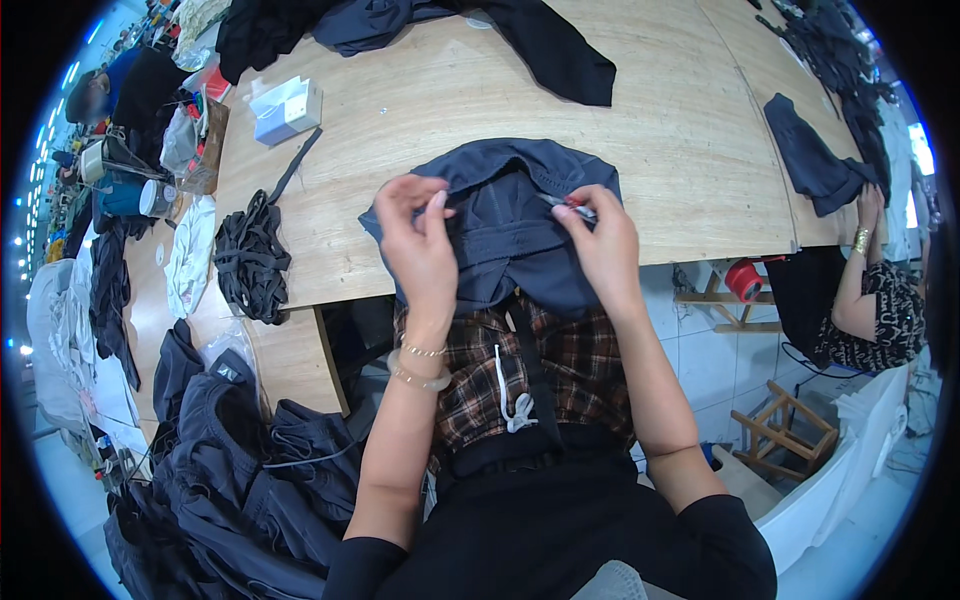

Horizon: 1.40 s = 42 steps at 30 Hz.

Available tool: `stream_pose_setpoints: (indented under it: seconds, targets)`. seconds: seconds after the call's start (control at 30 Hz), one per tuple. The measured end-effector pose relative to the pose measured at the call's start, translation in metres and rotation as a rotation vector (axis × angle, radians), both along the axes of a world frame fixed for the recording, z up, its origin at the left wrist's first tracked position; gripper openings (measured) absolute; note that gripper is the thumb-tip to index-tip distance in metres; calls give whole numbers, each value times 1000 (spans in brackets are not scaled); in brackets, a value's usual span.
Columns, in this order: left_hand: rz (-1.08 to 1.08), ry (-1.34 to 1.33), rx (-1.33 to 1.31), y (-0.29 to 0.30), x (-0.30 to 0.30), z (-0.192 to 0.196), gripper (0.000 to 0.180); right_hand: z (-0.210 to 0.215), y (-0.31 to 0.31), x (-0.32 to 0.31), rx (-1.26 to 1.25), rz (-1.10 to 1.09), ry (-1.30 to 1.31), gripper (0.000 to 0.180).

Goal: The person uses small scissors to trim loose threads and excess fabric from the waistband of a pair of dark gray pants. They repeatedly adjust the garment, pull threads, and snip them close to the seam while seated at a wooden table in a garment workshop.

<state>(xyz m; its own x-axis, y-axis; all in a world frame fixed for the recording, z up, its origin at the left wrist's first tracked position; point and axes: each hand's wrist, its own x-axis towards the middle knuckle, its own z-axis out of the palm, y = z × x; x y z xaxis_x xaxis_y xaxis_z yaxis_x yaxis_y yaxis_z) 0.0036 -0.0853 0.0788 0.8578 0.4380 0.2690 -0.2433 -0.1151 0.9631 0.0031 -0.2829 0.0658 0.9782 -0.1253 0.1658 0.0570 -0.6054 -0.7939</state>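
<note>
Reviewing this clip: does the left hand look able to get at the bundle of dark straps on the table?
Probably yes: between the left hand and the dark straps only the edge of the flat-lying dark garment and tabletop show.

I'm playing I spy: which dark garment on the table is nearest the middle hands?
The navy garment between the left hand and right hand, at the near edge of the table; other dark clothes lie farther away.

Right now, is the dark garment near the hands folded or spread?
Loosely spread: the garment lies rumpled on the table, edges uneven.
</note>
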Motion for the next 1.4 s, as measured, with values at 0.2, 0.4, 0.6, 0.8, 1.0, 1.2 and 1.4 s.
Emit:
stream_pose_setpoints:
  seconds: [0.2,0.4,0.6,0.8,1.0,1.2,1.4]
  targets:
    - [-213,301,420,36,-28,-19,12,5,12,4,725,130,226,23]
    - [-148,254,731,19,-41,-58,20,-52,43,16,834,261,299,23]
    - [-89,371,407,39,-46,-66,10,-63,36,17,927,267,303,23]
    - [36,223,909,16,-40,-36,39,-56,34,13,610,310,223,24]
    - [280,423,827,44,-5,-28,39,-49,49,8,366,297,173,25]
    - [-15,603,-69,94,11,-44,25,-56,43,9,394,349,225,23]
    - [-399,671,-1107,129,7,-56,24,-51,46,7,603,298,161,26]
